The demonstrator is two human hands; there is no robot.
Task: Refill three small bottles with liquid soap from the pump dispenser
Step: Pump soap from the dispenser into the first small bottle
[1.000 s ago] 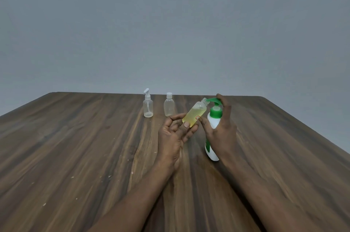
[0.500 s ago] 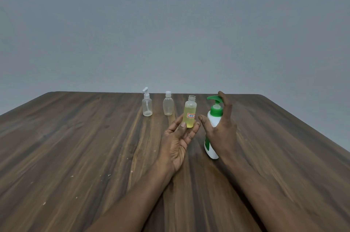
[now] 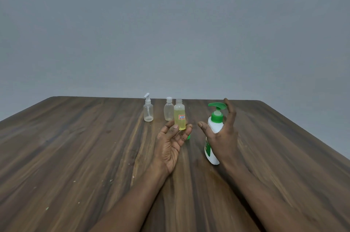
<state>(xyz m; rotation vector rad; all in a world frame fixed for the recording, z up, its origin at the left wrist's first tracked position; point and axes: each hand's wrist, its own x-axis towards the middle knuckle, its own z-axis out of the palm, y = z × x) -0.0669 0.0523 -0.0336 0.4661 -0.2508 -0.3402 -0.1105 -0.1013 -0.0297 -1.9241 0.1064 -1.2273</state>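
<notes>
3 small bottles: pump-top bottle point(image 3: 148, 111) & capped bottle point(image 3: 168, 111) stand far back on table point(image 3: 75, 146); uncapped bottle point(image 3: 179, 116), yellow liq., upright, pinched low in L hand point(image 3: 170, 142). R hand point(image 3: 223, 137) fingers nearly straight, palm on dispenser point(image 3: 214, 127).

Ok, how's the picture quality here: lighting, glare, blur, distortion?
Head view: dim, even light, only faint shadows on the table, no glare; left hand, right hand and dispenser sharp enough, no motion smear; wide-angle stretch towards the edges; label on the filled bottle hard to read.
</notes>
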